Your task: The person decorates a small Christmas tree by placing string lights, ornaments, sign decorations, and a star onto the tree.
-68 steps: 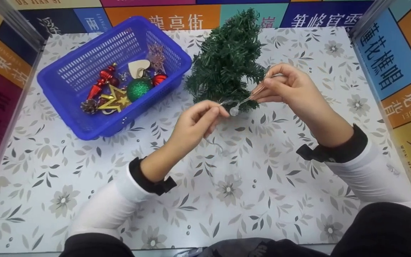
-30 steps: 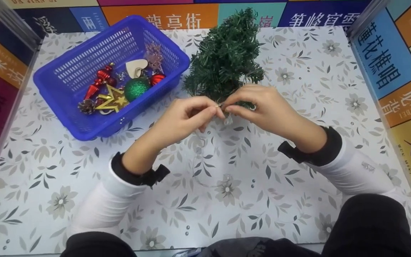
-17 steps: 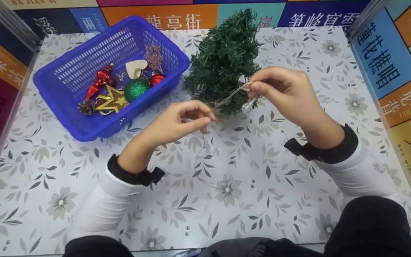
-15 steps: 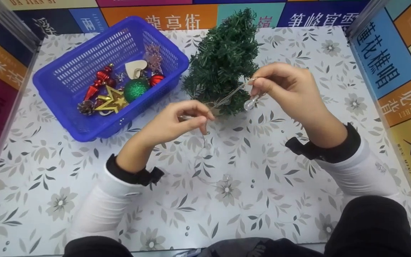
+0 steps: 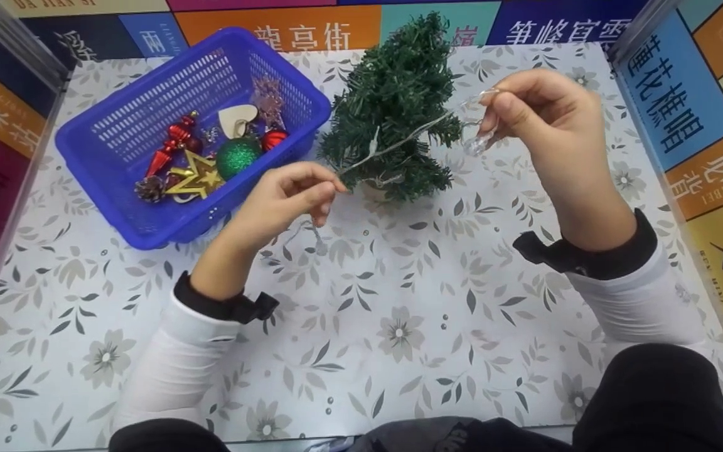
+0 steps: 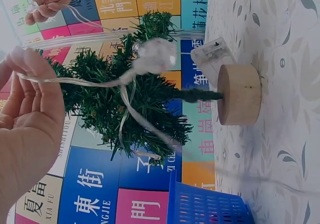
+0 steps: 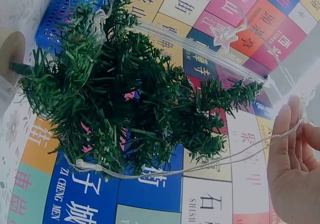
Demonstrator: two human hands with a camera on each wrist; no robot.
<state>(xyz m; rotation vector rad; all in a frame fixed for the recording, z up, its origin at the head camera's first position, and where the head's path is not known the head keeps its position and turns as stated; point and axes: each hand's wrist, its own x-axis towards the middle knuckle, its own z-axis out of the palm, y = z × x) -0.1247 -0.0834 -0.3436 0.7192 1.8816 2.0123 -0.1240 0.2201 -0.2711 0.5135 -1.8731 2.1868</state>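
A string of lights [image 5: 399, 144] is held slantwise across the front of a small artificial tree [image 5: 393, 94] toward the back of the worktop [image 5: 311, 389]. The left grip [image 5: 283, 204], low and near the blue basket [image 5: 167, 94], is clamped on the cord; the right grip [image 5: 556, 125], higher and on the tree's right, pinches it between thumb and forefinger. The wide spacing presumably keeps the span straight and free of tangles. The tree stands upright on its wooden base [image 6: 240, 94], within reach of both grips. A clear box [image 6: 212, 59] sits beside the base, with a wire leading to it; it is probably the power supply, set low so as not to drag on the branches. The basket lies to the left, apparently to keep the ornaments [image 5: 239, 156] handy yet out of the way.

The string itself is thin, pale and transparent, nearly taut between the grips. A star-shaped bulb [image 7: 223, 38] shows along it, a clear bulb [image 5: 476, 145] hangs beneath the right grip, and a slack tail drops below the left. Another length rests on the lower front branches; whether it passes behind the tree cannot be told.
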